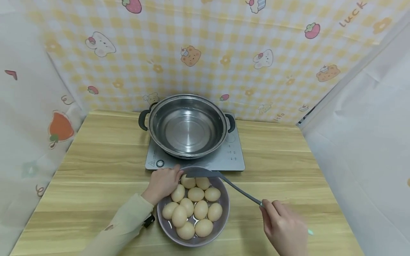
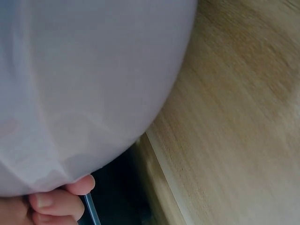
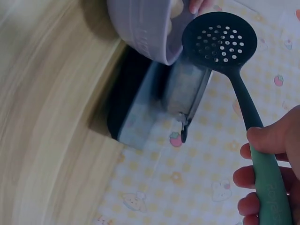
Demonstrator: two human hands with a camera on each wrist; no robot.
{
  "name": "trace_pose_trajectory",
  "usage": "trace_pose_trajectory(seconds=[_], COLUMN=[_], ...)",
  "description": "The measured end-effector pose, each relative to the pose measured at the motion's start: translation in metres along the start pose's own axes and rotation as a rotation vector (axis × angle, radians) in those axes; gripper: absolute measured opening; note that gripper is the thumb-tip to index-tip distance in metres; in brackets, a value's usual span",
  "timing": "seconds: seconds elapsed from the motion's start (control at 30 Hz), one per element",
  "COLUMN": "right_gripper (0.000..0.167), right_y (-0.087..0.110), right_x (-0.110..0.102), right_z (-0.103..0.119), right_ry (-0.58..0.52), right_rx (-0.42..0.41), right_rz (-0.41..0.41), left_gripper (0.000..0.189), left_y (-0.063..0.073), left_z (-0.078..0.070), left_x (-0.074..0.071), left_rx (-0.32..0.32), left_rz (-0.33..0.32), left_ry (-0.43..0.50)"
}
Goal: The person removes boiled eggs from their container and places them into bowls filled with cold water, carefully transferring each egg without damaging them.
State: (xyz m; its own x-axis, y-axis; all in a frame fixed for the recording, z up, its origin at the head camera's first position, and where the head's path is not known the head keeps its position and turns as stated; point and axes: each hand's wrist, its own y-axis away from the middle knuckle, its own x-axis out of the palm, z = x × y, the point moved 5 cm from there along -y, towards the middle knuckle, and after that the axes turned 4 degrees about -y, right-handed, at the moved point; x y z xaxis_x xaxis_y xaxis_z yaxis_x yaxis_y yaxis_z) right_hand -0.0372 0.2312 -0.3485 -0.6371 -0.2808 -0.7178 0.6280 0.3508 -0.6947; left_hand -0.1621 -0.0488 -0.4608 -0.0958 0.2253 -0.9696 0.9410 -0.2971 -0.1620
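A round lilac bowl (image 1: 225,202) holds several light-brown eggs (image 1: 195,194). My left hand (image 1: 161,183) grips the bowl's far-left rim, thumb at the edge; in the left wrist view its fingers (image 2: 58,201) curl against the outer wall of the bowl (image 2: 108,79). My right hand (image 1: 285,225) holds a skimmer by its green handle (image 3: 268,187), out to the right of the bowl. The black perforated head of the skimmer (image 3: 219,37) overlaps the bowl's far rim in the head view, above the farthest eggs and close to the left thumb.
A wide steel pot (image 1: 188,131) with black side handles stands on a grey induction cooktop (image 1: 224,161) just beyond the bowl. Behind them rises a yellow checked cloth (image 1: 208,57). White sheets (image 1: 358,117) hang at both sides of the wooden table (image 1: 105,156).
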Motion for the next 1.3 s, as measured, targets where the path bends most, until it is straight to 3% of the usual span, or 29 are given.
trace_pose_trajectory(seconds=[0.33, 0.63, 0.93, 1.3], right_gripper=[0.038, 0.035, 0.038, 0.038], right_y=[-0.003, -0.015, -0.012, -0.013], right_x=[0.005, 0.000, 0.014, 0.033], right_z=[0.010, 0.016, 0.014, 0.013], right_ry=[0.080, 0.051, 0.082, 0.065], right_rx=[-0.032, -0.060, -0.087, -0.085], right_rz=[-0.021, -0.019, 0.118, 0.282], left_gripper=[0.021, 0.021, 0.022, 0.022], left_y=[0.000, 0.001, 0.002, 0.001], left_z=[0.002, 0.001, 0.001, 0.001], left_x=[0.000, 0.000, -0.001, -0.002], left_rx=[-0.021, -0.015, -0.003, 0.001], left_rz=[0.012, 0.006, -0.045, -0.024], left_ry=[-0.008, -0.003, 0.003, -0.008])
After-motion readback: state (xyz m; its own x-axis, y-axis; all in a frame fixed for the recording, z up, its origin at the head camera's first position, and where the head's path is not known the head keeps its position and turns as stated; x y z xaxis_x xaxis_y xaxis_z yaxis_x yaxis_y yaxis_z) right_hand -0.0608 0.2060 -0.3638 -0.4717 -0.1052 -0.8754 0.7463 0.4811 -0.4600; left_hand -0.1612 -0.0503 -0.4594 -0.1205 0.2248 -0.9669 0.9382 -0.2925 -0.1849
